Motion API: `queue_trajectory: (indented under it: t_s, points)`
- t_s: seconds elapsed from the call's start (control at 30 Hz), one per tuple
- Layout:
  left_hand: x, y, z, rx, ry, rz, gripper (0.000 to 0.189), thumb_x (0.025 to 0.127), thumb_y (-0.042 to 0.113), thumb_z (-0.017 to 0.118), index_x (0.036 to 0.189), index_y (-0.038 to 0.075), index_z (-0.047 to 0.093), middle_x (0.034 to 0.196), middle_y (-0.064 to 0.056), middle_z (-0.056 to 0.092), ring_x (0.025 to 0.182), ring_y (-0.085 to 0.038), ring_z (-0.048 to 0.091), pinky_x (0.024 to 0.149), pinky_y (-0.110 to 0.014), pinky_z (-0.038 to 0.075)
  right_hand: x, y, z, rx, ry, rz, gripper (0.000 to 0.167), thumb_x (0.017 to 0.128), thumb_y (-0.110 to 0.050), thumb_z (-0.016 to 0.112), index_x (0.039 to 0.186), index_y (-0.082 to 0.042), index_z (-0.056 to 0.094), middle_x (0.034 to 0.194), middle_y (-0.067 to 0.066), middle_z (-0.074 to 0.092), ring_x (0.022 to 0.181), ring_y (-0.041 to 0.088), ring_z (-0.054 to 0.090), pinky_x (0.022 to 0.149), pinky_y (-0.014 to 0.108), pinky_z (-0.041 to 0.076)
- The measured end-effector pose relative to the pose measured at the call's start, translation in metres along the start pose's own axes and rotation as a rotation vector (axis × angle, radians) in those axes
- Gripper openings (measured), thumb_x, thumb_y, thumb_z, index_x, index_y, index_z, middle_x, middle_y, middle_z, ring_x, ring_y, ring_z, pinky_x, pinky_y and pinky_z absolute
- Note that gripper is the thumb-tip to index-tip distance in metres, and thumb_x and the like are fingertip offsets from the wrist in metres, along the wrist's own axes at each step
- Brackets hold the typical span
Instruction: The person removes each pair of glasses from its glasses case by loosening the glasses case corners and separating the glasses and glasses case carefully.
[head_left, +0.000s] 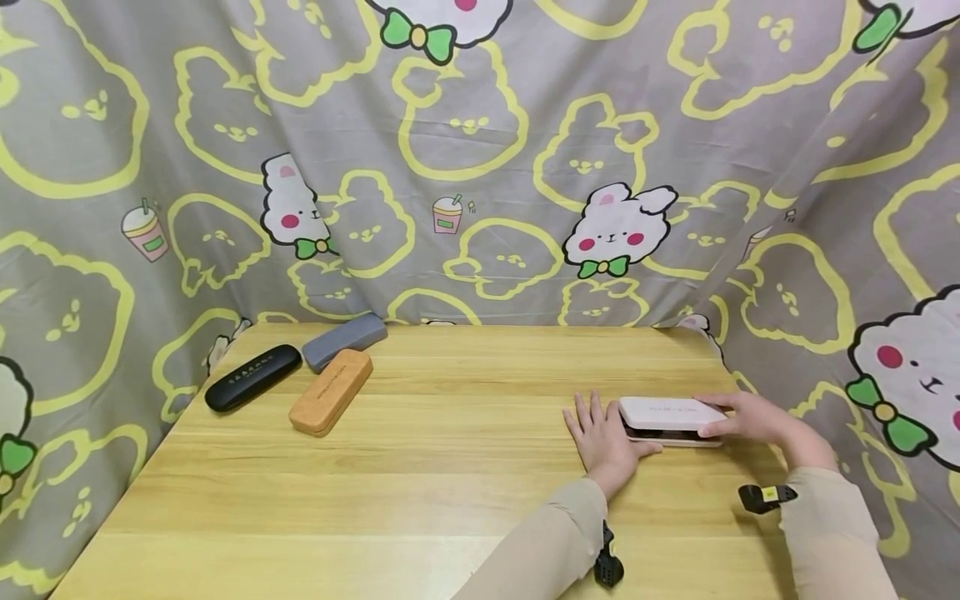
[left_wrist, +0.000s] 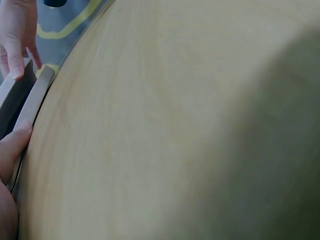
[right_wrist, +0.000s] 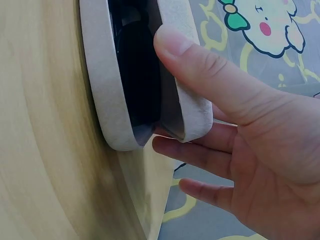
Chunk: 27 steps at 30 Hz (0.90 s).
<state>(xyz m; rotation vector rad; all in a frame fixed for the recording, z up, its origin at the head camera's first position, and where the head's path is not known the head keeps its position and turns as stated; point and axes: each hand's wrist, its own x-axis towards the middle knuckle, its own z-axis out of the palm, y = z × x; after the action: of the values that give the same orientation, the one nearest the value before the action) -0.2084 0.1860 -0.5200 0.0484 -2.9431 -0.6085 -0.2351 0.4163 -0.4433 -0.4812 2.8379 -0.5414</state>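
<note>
with the thumb and fingers of our right hand [head_left: 756, 417] we grip the lid [head_left: 652, 414] of a white glasses case [right_wrist: 100, 75] at its right end; it stands partly raised, something dark inside. our left hand [head_left: 606, 440] has its fingers spread, its thumb touching the case's base [left_wrist: 37, 97]. the case lies at the worktop's [head_left: 337, 500] right. well apart, at the left, we see orange-brown [head_left: 332, 393], black [head_left: 253, 379] and blue-grey glasses cases [head_left: 347, 340] close together.

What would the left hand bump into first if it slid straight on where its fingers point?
The left hand would probably meet the patterned curtain first; the table between looks free, though depth is hard to judge.
</note>
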Motion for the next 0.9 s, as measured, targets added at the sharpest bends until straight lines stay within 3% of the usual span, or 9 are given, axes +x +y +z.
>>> queue_trajectory:
  t_s: [0.33,0.47,0.6,0.9]
  points:
    - [0.002,-0.001,0.0,0.001,-0.012,-0.005,0.092,0.053,0.085,0.066,0.13,0.036,0.055,0.157,0.004,0.036,0.151,-0.026,0.021,0.122,-0.052,0.016,0.0,0.002,0.001,-0.01,0.035,0.02,0.071,0.078,-0.045,0.077,0.13,0.001,0.06,0.124,0.028,0.063,0.108,0.032,0.062,0.079,0.028,0.049]
    - [0.002,-0.001,0.0,0.002,-0.006,-0.003,0.091,0.053,0.085,0.066,0.129,0.036,0.056,0.156,0.003,0.037,0.151,-0.026,0.021,0.121,-0.052,0.017,-0.003,0.003,0.005,-0.004,0.072,0.035,0.07,0.078,-0.046,0.077,0.13,-0.002,0.061,0.125,0.028,0.063,0.112,0.041,0.061,0.086,0.042,0.052]
    - [0.002,-0.001,0.001,0.002,0.002,0.001,0.092,0.053,0.085,0.066,0.129,0.035,0.056,0.156,0.003,0.037,0.151,-0.026,0.022,0.121,-0.052,0.017,-0.005,0.004,0.009,0.005,0.116,0.04,0.068,0.079,-0.046,0.076,0.13,-0.003,0.061,0.126,0.029,0.06,0.115,0.051,0.057,0.093,0.06,0.047]
    - [0.002,-0.001,0.002,0.014,-0.014,-0.003,0.092,0.053,0.087,0.064,0.13,0.036,0.055,0.158,0.004,0.035,0.152,-0.026,0.018,0.122,-0.053,0.015,-0.011,0.005,0.019,-0.033,0.255,0.004,0.061,0.079,-0.041,0.078,0.125,-0.004,0.066,0.122,0.027,0.063,0.111,0.054,0.057,0.089,0.064,0.046]
